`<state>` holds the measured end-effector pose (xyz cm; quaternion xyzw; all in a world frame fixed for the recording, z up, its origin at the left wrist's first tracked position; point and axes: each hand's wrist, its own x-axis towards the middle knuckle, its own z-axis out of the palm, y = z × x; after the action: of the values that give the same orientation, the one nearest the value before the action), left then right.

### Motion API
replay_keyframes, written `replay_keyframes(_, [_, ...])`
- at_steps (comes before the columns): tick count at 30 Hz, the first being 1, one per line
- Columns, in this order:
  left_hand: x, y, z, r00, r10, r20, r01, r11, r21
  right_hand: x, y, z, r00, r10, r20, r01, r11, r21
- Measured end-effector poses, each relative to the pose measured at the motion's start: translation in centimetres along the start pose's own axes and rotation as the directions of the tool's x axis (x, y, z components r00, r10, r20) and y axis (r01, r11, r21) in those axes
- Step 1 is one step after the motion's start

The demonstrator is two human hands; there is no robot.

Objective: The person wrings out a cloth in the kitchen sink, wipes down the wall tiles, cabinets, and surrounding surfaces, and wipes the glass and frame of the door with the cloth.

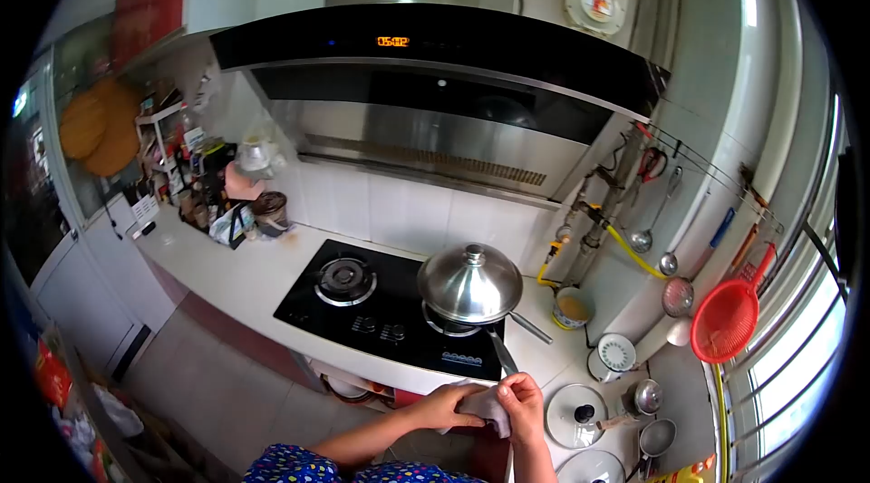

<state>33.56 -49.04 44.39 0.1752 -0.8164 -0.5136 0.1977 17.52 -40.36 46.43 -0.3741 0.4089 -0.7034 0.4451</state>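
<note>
My left hand (pixel 446 407) and my right hand (pixel 523 400) are close together in front of the stove's front edge. Both are closed on a crumpled light grey cloth (pixel 486 405). Just beyond them, a pan with a domed steel lid (pixel 470 282) sits on the right burner. Two handles stick out from under the lid: a flat dark grey one (pixel 504 352) pointing toward my right hand and a slimmer one (pixel 532 327) to the right. What they belong to under the lid is hidden.
The black gas stove (pixel 399 324) has a bare left burner (pixel 345 279). A range hood (pixel 435 66) hangs above. Right of the stove stand a bowl (pixel 573 308), a glass lid (pixel 573 415) and small pots (pixel 657 436). A red strainer (pixel 725 320) and ladles hang at right.
</note>
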Motion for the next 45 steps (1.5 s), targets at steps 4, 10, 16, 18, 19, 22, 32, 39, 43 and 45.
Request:
replay_keyframes(4, [-2.5, -2.3, 0.2, 0.986, -0.001, -0.168, 0.010, 0.999, 0.051, 1.9, 0.3, 0.0, 1.000, -0.006, 0.030, 0.009, 0.995, -0.102])
replay_keyframes(10, [-6.5, -1.1, -5.2, 0.961, 0.052, -0.273, 0.101, 0.849, 0.519, 3.7, 2.2, 2.2, 0.987, 0.076, 0.143, -0.047, 0.979, -0.197])
replay_keyframes(16, [-11.4, -1.6, -12.1, 0.731, 0.307, -0.609, 0.046, 0.869, 0.493, 6.3, 5.1, 8.4, 0.925, 0.224, 0.305, -0.216, 0.974, -0.061])
replay_keyframes(18, [-13.9, -2.7, -14.0, 0.687, -0.018, -0.726, 0.008, 1.000, -0.018, 7.1, 6.0, 10.7, 0.839, 0.346, 0.421, -0.317, 0.938, -0.140])
replay_keyframes(19, [-15.1, -3.0, -15.3, 0.647, -0.107, -0.755, -0.097, 0.970, -0.221, 7.5, 6.8, 12.2, 0.785, 0.349, 0.511, -0.308, 0.937, -0.167])
replay_keyframes(22, [-18.4, -5.2, -19.1, 0.607, -0.304, -0.734, -0.305, 0.764, -0.569, 7.7, 8.4, 18.0, 0.608, 0.509, 0.609, -0.252, 0.852, -0.459])
replay_keyframes(32, [-31.3, -5.0, -28.8, 0.469, -0.299, -0.831, -0.018, 0.938, -0.347, 11.3, 16.6, 31.6, 0.627, 0.195, 0.754, 0.226, 0.881, -0.416])
replay_keyframes(39, [-35.4, -3.7, -37.7, 0.586, -0.432, -0.686, -0.350, 0.628, -0.695, 15.5, 15.5, 41.5, 0.638, 0.336, 0.693, -0.362, 0.925, -0.116])
replay_keyframes(43, [-34.5, -3.2, -41.2, 0.630, -0.334, -0.701, -0.524, 0.483, -0.701, 16.4, 15.2, 46.5, 0.570, 0.132, 0.811, -0.549, 0.796, 0.256])
replay_keyframes(45, [-34.1, -3.8, -41.8, 0.622, -0.367, -0.691, -0.520, 0.467, -0.715, 16.8, 21.1, 45.4, 0.662, 0.388, 0.641, -0.569, 0.817, 0.093])
